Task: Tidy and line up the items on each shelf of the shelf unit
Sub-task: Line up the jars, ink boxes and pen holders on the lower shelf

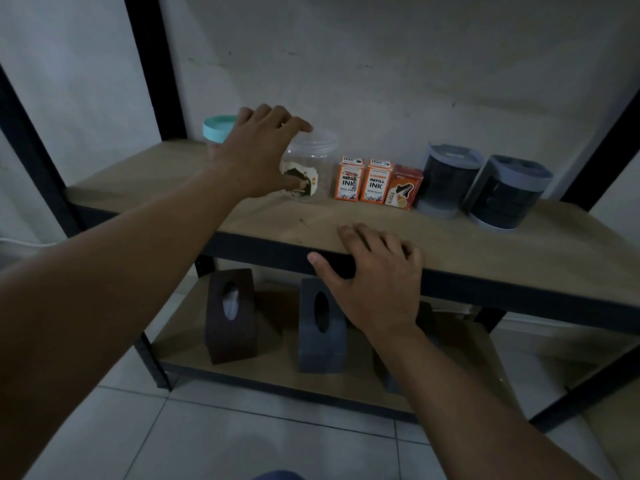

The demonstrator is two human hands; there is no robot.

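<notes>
My left hand (263, 150) grips a clear plastic jar (313, 164) with a torn label, fingers over its lid and thumb low on its side, on the wooden shelf (270, 220). Behind my hand stands a jar with a teal lid (218, 128). To the right of the clear jar stand two orange ink boxes (363, 180), a red box (404, 190) and two grey round containers (479, 185) in a row. My right hand (374, 271) rests on the shelf's front edge, fingers on top and thumb along the dark rail.
On the lower shelf (277, 375) stand a brown tissue box (230, 315) and a grey tissue box (322, 332), with another dark box partly hidden behind my right forearm. Black uprights (152, 64) frame the unit. A white wall is behind and a tiled floor below.
</notes>
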